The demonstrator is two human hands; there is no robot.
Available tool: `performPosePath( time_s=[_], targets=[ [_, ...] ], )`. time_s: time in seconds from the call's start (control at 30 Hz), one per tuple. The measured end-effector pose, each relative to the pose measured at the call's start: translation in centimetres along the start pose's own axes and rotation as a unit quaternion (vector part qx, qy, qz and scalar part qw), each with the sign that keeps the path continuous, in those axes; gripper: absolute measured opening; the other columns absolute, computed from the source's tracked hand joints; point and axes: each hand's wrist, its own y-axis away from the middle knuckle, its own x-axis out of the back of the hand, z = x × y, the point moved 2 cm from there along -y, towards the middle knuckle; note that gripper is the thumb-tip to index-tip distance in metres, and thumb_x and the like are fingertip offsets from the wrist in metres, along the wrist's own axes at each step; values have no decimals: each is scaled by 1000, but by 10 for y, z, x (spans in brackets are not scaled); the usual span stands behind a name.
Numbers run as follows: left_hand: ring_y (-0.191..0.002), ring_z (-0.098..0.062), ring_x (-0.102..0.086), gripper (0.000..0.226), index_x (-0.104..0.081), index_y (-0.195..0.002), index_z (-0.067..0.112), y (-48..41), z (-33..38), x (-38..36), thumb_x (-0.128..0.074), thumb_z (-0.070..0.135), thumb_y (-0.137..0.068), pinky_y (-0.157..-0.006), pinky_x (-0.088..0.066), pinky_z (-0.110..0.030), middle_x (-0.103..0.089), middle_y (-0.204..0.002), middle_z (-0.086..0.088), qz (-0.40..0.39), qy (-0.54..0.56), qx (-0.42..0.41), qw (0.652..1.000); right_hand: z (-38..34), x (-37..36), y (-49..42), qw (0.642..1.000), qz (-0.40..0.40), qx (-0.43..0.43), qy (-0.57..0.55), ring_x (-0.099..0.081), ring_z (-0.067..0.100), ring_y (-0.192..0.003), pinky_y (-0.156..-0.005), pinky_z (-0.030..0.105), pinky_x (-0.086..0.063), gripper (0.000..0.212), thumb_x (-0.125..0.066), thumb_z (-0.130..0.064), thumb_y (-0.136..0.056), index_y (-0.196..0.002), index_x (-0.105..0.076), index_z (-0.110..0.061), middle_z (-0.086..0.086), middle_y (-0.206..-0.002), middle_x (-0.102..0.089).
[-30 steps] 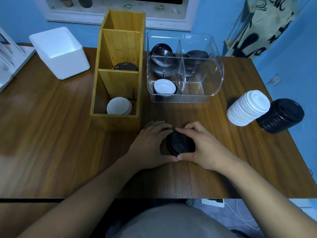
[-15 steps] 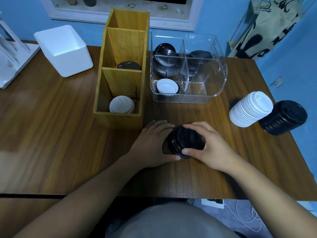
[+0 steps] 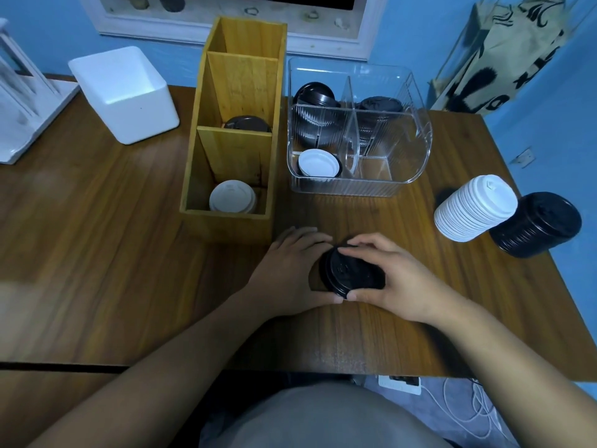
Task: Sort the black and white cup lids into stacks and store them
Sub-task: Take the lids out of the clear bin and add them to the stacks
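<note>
Clasping the black lid stack [image 3: 350,274] near the wooden box [image 3: 226,225], left grip [image 3: 289,273] and right grip [image 3: 399,286] squeeze its rims, sensible since light, slick lids probably slide apart.

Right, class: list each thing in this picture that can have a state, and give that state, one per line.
Held black lids: tilted, gripped from both sides.
Left hand: holds those lids.
Right hand: holds them too.
White stack: lying on its side.
Black stack: lying on its side beside it.
Wooden organiser: white lids in front slot, black behind.
Clear bin: open-topped, partly filled.
</note>
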Motion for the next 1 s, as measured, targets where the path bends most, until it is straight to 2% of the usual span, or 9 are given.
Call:
performPosePath(
  time_s=[0.1,0.17,0.27,0.33,0.47,0.67,0.87,0.93,1.0],
  targets=[
    [-149,-10,-23,95,-46,-148,26,0,0,-1,-64,82,-74,-123,-7,-37,-40,-154,14,-3,-7,-2,1000,1,0,-2,999,-20,4,32,-36,-3,-132,-106,4,-28,75,-84,-37,-79,-145,-50,-29,-13,-142,-39],
    [-150,-11,-21,94,-44,-150,26,0,-1,-1,-62,81,-75,-124,-8,-39,-38,-155,13,-10,-12,-8,1000,1,0,-2,999,-28,5,42,-37,-1,-132,-106,6,-31,75,-83,-38,-79,-146,-50,-29,-13,-142,-38],
    [-151,-12,-18,98,-39,-154,24,1,-2,-1,-59,80,-76,-124,-3,-38,-34,-157,12,-20,-22,-18,999,1,-1,-2,998,-31,6,53,-39,3,-131,-108,21,-42,74,-83,-39,-79,-144,-50,-28,-13,-142,-36],
    [-151,-14,-20,98,-35,-155,24,2,-1,-1,-55,82,-79,-125,-6,-42,-35,-158,10,-16,-26,-21,999,0,-2,-3,997,-32,6,69,-40,8,-131,-105,31,-47,73,-82,-41,-79,-144,-50,-28,-12,-142,-36],
    [-150,-16,-24,91,-36,-156,26,0,-1,-3,-47,82,-84,-125,-14,-48,-38,-157,9,-14,-22,-20,999,0,-4,-5,995,-25,14,92,-42,12,-129,-100,40,-51,73,-79,-51,-77,-140,-49,-30,-12,-139,-36],
    [-151,-19,-22,92,-35,-156,22,0,-4,-6,-42,81,-86,-125,-14,-48,-36,-158,6,-22,-52,-37,998,9,-10,-1,997,8,35,67,-42,12,-132,-104,42,-48,76,-76,-62,-77,-141,-52,-30,-10,-137,-41],
    [-153,-11,-15,91,-32,-158,23,2,-3,-2,-49,78,-87,-124,-4,-36,-33,-161,10,-24,-29,-20,999,8,-6,-5,996,4,53,74,-43,9,-130,-103,39,-48,81,-73,-68,-77,-145,-47,-33,-13,-138,-40],
    [-152,-8,-15,89,-33,-156,24,3,-5,-1,-59,72,-85,-124,-12,-35,-35,-159,11,-20,6,-4,1000,4,-2,-9,994,-19,63,85,-44,7,-129,-104,35,-48,81,-69,-71,-79,-146,-44,-33,-13,-140,-40],
    [-152,-8,-17,88,-36,-155,23,4,-6,1,-64,66,-83,-121,-28,-40,-38,-157,10,-13,35,8,999,-1,7,-15,994,-31,67,83,-46,7,-130,-104,35,-48,74,-62,-70,-85,-146,-45,-31,-13,-141,-44]
  ],
)
